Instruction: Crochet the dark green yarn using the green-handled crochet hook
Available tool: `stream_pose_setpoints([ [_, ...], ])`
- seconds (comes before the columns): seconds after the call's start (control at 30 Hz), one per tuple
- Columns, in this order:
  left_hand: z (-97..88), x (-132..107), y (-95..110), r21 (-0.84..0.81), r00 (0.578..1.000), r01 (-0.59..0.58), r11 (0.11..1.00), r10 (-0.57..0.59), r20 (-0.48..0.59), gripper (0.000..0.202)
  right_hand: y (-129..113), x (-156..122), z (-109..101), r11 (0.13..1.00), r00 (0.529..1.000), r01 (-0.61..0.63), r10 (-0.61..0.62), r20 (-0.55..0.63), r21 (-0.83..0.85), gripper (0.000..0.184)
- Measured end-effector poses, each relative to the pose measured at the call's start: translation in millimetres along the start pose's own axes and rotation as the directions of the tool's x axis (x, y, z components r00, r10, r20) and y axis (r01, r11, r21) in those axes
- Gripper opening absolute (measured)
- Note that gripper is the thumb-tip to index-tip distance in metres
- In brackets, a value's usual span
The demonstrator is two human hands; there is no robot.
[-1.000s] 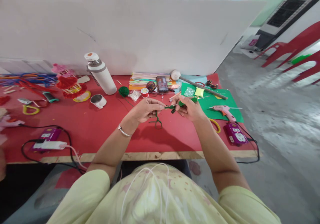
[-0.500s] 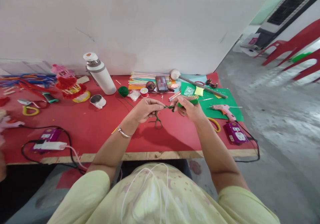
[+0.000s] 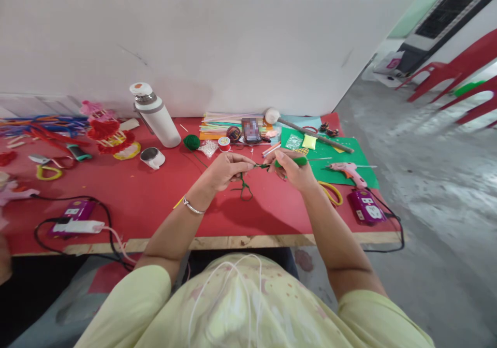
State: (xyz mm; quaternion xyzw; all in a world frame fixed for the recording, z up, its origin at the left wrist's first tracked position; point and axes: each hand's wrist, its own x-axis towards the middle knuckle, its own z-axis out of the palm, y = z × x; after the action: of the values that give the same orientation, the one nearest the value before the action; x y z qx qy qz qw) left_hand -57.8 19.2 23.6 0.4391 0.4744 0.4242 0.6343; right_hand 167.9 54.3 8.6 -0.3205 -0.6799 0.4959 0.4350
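Note:
Above the middle of the red table, my left hand [image 3: 228,171] pinches a small piece of green yarn work [image 3: 244,183], its loops and loose end dangling below the fingers. My right hand [image 3: 295,171] is closed round the green handle of a crochet hook [image 3: 299,160]. One thin metal end points right, and the other reaches left to the yarn at my left fingertips. A green strand runs back from my left hand to a green yarn ball [image 3: 191,141]. Just where the hook tip sits in the loops is too small to tell.
A white thermos [image 3: 158,120] and a metal cup [image 3: 152,158] stand at left. A glue gun [image 3: 348,171] lies on green sheet [image 3: 363,156], near a purple power block [image 3: 365,206]. A white board [image 3: 217,53] closes the back. Scissors [image 3: 49,170] lie far left.
My right hand and the crochet hook have turned slightly, with the hook's right end now a little lower. My left hand stays almost still with the yarn.

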Motion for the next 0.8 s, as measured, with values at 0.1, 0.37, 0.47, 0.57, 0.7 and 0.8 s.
stream_pose_setpoints([
  [0.1,-1.2,1,-2,0.01,1.0,-0.012,1.0,0.012,-0.013,0.018,-5,-3,3,0.996,0.998,0.046,-0.048,-0.031,-0.079,0.049],
  [0.37,-0.2,0,-1,0.014,0.998,-0.064,0.998,0.065,-0.017,0.02,-13,-8,11,0.941,0.969,0.239,-0.245,0.003,-0.239,0.048],
  [0.47,-1.7,1,-1,0.037,0.997,-0.07,0.997,0.071,-0.023,0.019,-14,-8,13,0.929,0.959,0.267,-0.283,-0.027,-0.257,0.048],
  [0.57,-3.0,2,-4,0.062,0.998,-0.055,0.997,0.057,-0.018,0.019,-13,-8,13,0.924,0.951,0.276,-0.303,-0.064,-0.265,0.052],
  [0.7,-1.5,2,-5,0.047,0.999,-0.037,0.998,0.038,-0.016,0.022,-8,-9,12,0.946,0.963,0.226,-0.252,-0.09,-0.232,0.051],
  [0.8,0.9,0,-3,0.011,1.0,-0.009,1.0,0.009,-0.007,0.024,-3,-10,12,0.972,0.974,0.18,-0.198,-0.113,-0.154,0.05],
])
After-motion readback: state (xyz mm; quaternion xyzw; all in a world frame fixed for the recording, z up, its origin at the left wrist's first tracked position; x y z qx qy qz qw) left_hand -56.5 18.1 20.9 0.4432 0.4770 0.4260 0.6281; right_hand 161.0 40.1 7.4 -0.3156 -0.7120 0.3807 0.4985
